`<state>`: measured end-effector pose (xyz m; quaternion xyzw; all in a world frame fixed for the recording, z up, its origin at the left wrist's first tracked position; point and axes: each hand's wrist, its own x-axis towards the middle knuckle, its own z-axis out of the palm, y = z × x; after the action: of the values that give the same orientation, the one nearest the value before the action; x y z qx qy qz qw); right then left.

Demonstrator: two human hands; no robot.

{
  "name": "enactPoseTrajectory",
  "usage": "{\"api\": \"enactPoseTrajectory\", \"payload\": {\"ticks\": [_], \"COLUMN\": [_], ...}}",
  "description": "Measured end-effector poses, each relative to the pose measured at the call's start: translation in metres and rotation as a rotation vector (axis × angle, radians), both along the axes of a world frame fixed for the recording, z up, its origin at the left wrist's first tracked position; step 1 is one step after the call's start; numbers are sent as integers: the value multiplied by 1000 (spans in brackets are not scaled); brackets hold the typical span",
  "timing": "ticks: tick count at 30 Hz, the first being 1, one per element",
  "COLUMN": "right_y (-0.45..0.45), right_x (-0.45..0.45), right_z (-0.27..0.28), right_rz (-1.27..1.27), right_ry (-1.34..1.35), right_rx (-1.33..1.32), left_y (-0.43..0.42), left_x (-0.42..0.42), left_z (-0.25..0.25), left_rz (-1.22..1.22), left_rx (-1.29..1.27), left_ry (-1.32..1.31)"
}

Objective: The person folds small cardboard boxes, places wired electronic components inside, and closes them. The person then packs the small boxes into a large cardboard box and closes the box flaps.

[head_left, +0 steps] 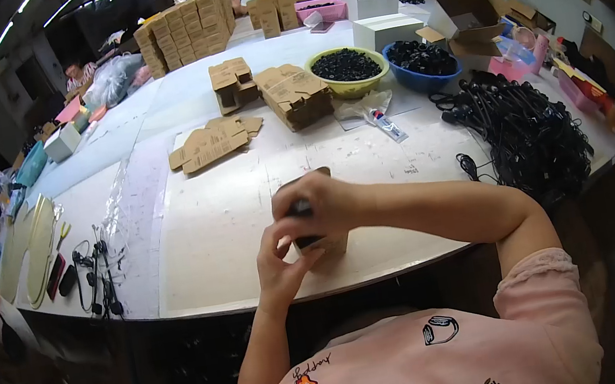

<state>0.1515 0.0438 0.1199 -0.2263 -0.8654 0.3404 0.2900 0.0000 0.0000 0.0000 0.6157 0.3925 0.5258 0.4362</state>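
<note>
A small brown cardboard box point(332, 246) stands near the front edge of the table, right in front of me. My right hand point(317, 200) is over its top, fingers curled down around a dark, glossy black object point(300, 208) at the opening. What kind of object it is I cannot make out, as the fingers cover most of it. On the box's left side, my left hand point(280, 264) is closed, with bent fingers and thumb against the box near its upper edge. A raised flap shows behind my right hand.
Flattened cartons point(215, 144) and a carton stack point(295, 96) lie ahead. Behind them are a yellow bowl point(320, 87) and a blue bowl point(404, 81) of black parts. Black cables point(523, 130) heap at right; a tube point(390, 126) lies centrally. Other people sit farther off.
</note>
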Motion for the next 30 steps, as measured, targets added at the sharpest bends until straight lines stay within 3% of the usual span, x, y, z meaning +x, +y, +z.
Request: {"api": "enactPoseTrajectory", "payload": {"ticks": [5,6,8,13,16,21,25,26,29,30], "right_y": [16,14,16,-4,-2,4,19,5,-15,-10], "right_x": [7,12,22,23,19,24,24,29,31,26], "right_z": [-7,-6,-4,-8,-5,-11,-22,11,27,24], "right_rz": [153,56,-33,15,-44,-109,-119,-95,-108,-137], "right_ry": [90,36,6,-91,77,-265,-118,-262,-325,-321], "right_rx": [221,461,624,508,436,132,43,25,293,250], "left_y": [-7,-4,0,-3,-3,-2,3,1,0,-1], "left_x": [5,4,7,6,5,14,11,10,4,3], "left_z": [7,6,10,-4,-3,5,2,1,-4,-5], "left_rz": [63,91,90,8,46,62,129,130,111,105], "left_rx": [-22,-45,-36,-19,-6,-14,-22,-19,-31,-54], "left_ry": [-11,48,4,-109,-84,-89,-8,3,-20,-37]}}
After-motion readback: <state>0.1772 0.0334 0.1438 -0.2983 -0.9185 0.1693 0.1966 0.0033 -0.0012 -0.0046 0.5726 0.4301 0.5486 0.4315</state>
